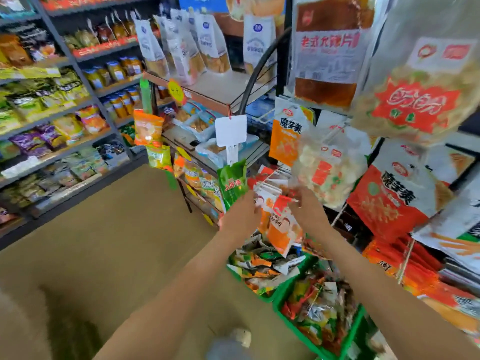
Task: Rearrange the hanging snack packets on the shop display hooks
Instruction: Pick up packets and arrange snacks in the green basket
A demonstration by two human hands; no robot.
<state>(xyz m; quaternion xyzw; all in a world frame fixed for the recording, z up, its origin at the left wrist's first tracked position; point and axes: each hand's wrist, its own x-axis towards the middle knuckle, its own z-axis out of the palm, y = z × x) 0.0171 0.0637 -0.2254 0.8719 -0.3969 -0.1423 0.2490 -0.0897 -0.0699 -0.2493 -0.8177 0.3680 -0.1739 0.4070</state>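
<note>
A row of small orange-and-white snack packets (281, 224) hangs on a display hook at mid-frame. My left hand (242, 214) grips the left side of that row, just below a green packet (232, 184) hanging from a white strip. My right hand (309, 206) pinches the top of the front orange packet. Motion blur hides the fingertips of both hands. A clear bag of pale snacks (328, 175) hangs just above my right hand.
Large red and orange packets (394, 201) hang at the right. Green bins (283, 294) full of small packets stand below the hooks. Stocked shelves (65, 113) line the left wall, and a wire rack (207, 100) stands behind. Brown floor (117, 242) spreads at the left.
</note>
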